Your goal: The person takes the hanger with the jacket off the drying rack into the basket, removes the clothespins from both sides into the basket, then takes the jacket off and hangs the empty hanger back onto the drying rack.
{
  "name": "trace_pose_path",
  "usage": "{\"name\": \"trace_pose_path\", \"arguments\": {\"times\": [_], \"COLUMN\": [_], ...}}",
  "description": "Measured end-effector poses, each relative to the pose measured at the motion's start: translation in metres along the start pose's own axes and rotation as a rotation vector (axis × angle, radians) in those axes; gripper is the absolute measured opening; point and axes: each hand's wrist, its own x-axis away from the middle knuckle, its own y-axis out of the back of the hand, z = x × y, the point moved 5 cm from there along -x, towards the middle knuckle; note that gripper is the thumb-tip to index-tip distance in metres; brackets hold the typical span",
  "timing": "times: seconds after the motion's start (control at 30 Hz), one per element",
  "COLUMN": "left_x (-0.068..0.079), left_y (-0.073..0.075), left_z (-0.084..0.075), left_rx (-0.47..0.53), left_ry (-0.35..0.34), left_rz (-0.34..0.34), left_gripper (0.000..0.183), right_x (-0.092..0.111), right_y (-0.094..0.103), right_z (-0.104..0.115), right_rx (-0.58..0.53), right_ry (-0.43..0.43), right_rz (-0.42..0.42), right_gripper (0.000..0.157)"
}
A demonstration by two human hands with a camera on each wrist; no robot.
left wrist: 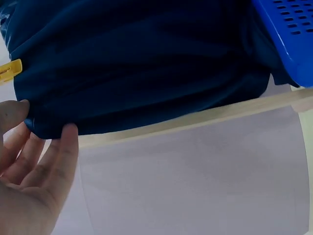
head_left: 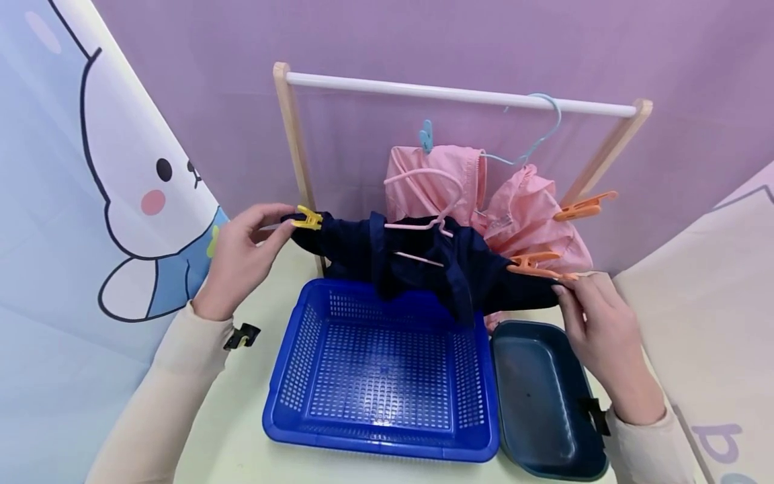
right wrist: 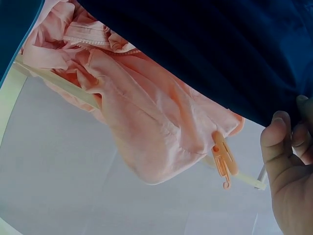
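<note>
A navy jacket (head_left: 478, 269) is stretched sideways between the two hands, with a pink hanger (head_left: 450, 202) through its neck. My left hand (head_left: 244, 252) pinches one sleeve end between thumb and fingers, right beside a yellow clothespin (head_left: 308, 218) clipped there. In the left wrist view the thumb and fingers (left wrist: 68, 147) lie at the cloth's edge. At the other sleeve end, my right hand (head_left: 605, 329) pinches the cloth near an orange clothespin (head_left: 535, 264). The right wrist view shows the fingertips (right wrist: 276, 129) curled at the navy hem.
A blue basket (head_left: 381, 447) stands in front, below the jacket, beside a dark teal tub (head_left: 544, 470). Behind, a pink jacket (head_left: 526, 208) hangs on a light blue hanger (head_left: 553, 121) from the rack's white rail (head_left: 387, 86), with blue (head_left: 426, 136) and orange (head_left: 583, 208) clothespins on it.
</note>
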Motion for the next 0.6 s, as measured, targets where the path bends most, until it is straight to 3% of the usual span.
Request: {"name": "trace_pose_path", "arguments": {"times": [0.27,0.47,0.6], "left_x": [0.032,0.065,0.087], "left_y": [0.02,0.032,0.035], "left_z": [-0.018,-0.028,-0.023], "left_rx": [-0.161,-0.2,-0.222], "left_ry": [-0.088,-0.109,-0.079], "left_rz": [-0.01,0.041,0.082], "left_gripper": [0.021,0.028,0.027], "right_x": [-0.005,-0.002,0.009], "right_y": [0.014,0.022,0.019], "right_z": [0.015,0.031,0.036], "right_rx": [-0.073,-0.109,-0.138], "right_ry": [0.029,0.048,0.047], "right_rz": [-0.061,-0.02,0.017], "right_gripper": [0.053,0.057,0.055]}}
